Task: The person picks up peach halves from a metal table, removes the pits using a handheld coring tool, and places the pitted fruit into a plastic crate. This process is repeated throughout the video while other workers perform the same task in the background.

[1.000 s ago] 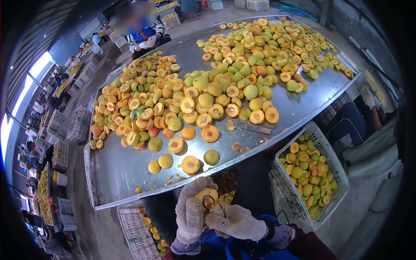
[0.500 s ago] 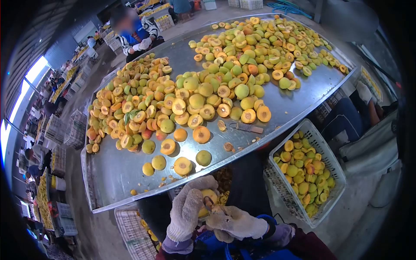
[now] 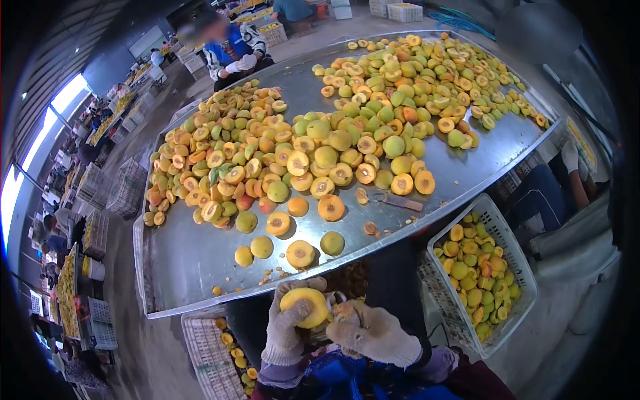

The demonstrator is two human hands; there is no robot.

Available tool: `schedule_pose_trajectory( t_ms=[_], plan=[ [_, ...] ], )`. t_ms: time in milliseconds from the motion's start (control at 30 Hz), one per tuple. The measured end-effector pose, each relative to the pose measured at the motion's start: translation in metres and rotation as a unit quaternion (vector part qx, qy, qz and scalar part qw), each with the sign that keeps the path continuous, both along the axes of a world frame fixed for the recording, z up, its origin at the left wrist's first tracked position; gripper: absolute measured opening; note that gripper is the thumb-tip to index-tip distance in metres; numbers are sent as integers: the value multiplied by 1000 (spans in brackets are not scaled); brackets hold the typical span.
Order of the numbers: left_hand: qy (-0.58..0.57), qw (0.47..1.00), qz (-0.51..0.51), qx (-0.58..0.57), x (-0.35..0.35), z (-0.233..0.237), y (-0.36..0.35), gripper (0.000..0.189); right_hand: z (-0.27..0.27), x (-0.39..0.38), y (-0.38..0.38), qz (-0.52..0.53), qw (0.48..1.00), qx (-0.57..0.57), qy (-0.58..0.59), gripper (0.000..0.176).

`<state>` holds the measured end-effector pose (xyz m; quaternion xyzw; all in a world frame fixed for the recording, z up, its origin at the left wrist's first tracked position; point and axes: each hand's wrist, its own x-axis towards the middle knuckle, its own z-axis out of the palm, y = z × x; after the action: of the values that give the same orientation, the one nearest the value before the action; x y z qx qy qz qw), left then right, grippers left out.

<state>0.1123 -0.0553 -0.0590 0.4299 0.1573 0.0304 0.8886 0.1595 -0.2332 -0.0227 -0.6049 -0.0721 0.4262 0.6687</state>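
My left hand, in a pale knitted work glove, is closed around a yellow peach half, with the thumb across it. Close beside the fruit, my gloved right hand grips a small pitting tool; its curved metal loop shows past the fingertips, and the glove hides most of the handle. Both hands are just off the near edge of a metal table. Halved peaches lie heaped on it, with a few loose ones at the front. A similar tool with a wooden handle rests there.
A plastic crate of peach halves stands on the floor at right. Another white crate sits below the table at left. A person in blue is across the table; another person's leg shows at right.
The peach half has turned and come up into clearer view in my left hand. The tool's loop has shifted from in front of the fruit to its right side. The camera view has shifted slightly.
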Motion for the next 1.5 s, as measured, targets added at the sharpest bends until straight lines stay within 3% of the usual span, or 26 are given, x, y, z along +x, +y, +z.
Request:
schedule_pose_trajectory(
  t_ms=[67,100,233,267,333,400,467,533,600,733,767,833,867,933,967,1033,1067,1133,1167,1200,1267,1333,1400,1467,1500],
  plan=[
    [-15,999,-11,38,1,-3,3,48,0,0,9,116,983,-124,-76,52],
    [-32,999,24,14,2,1,-2,50,2,2,12,139,981,-131,-29,55],
    [-64,996,63,-8,0,0,-4,59,-14,-7,24,151,970,-174,-80,50],
    [-65,996,64,-9,-1,-1,-4,59,-17,-11,25,134,959,-167,-189,50],
    [-74,992,79,57,-3,-1,-6,63,-21,-13,28,117,935,-158,-294,49],
    [-81,990,98,67,-4,4,-10,63,-25,-14,34,106,961,-179,-182,49],
    [-87,987,114,78,-4,5,-14,62,-28,-19,38,106,963,-164,-186,46],
    [-140,964,150,167,-4,5,-19,57,-23,-17,38,105,964,-151,-192,43],
    [-109,966,126,196,-5,9,-9,59,-3,-9,36,150,984,-88,-36,35],
    [-94,944,107,299,-6,15,-7,62,-1,-5,29,159,985,-24,62,41],
    [-94,944,107,298,-6,12,-6,62,-9,-5,26,162,981,36,100,38],
    [-154,887,94,426,-5,4,0,63,-24,-7,24,163,973,96,135,35],
    [-155,887,94,425,-3,4,2,63,-31,-8,23,170,970,99,143,35],
    [-212,822,97,520,1,7,6,61,-34,-11,23,175,967,103,152,36],
    [-213,821,97,520,2,11,9,61,-33,-11,23,165,964,130,163,38],
    [-214,724,50,654,4,24,15,48,-28,-10,23,154,960,158,172,40],
    [-215,724,50,654,6,30,15,48,-21,-7,22,168,955,140,202,41],
    [-86,885,-59,453,10,44,14,34,-21,-7,22,182,949,120,229,41],
    [-51,896,-62,437,10,49,12,26,-28,-8,21,179,947,126,236,41],
    [-56,895,-58,439,13,49,12,26,-33,-9,21,178,945,132,240,40],
    [-199,805,-29,559,15,46,16,25,-27,-8,18,172,929,180,274,39],
    [-209,766,-40,607,14,40,20,23,-18,-7,19,169,911,228,299,38],
    [-210,768,-20,605,15,48,16,21,-12,-7,21,124,909,222,329,30],
    [-241,754,-22,611,19,46,21,20,-21,-6,21,148,884,250,365,28],
    [-201,776,-51,596,19,50,21,20,-35,-13,25,102,891,242,370,28]
  ],
)
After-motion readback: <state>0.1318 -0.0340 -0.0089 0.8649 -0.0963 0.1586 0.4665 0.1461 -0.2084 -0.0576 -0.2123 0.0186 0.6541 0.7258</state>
